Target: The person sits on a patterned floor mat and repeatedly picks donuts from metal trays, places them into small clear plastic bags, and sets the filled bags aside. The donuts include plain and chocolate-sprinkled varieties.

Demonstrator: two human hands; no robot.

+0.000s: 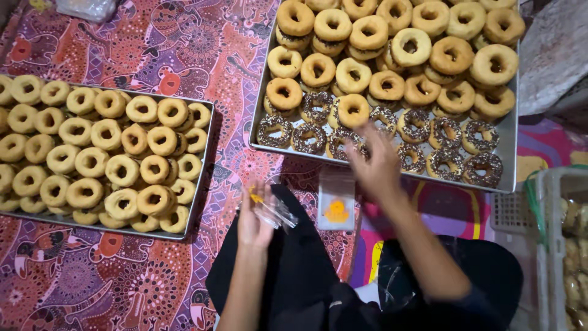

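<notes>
The landmark is the large metal tray [508, 165] at the upper right, loaded with plain ring doughnuts [367, 32] in stacked rows and a front row of chocolate-sprinkled doughnuts [309, 138] along its near edge. The right hand [378, 164] hovers over that near edge, fingers spread and motion-blurred, directly above the sprinkled row; it holds nothing that can be made out. The left hand [254, 217] sits below and left of the tray's near-left corner, fingers pinched around a thin bundle of clear plastic sleeves [275, 211] with a small yellow-orange mark showing. A single clear sleeve [336, 199] lies just below the tray's near edge, between the two hands: rectangular, transparent, with an orange-yellow printed emblem near its lower half. A second metal tray [202, 178], well to the left of the landmark tray, carries plain doughnuts only. To the right of the landmark tray stands a pale plastic crate [551, 245] with packed goods barely visible inside. All rest on a purple patterned cloth [153, 49]. Risk assessment: the spread right hand may brush adjacent sprinkled doughnuts and dislodge topping, since the pieces lie touching. The stacked plain doughnuts could slide if the tray is bumped. The pinched bundle may fan out or slip, as the grip is at one end only. The loose sleeve could be displaced by a passing forearm.
</notes>
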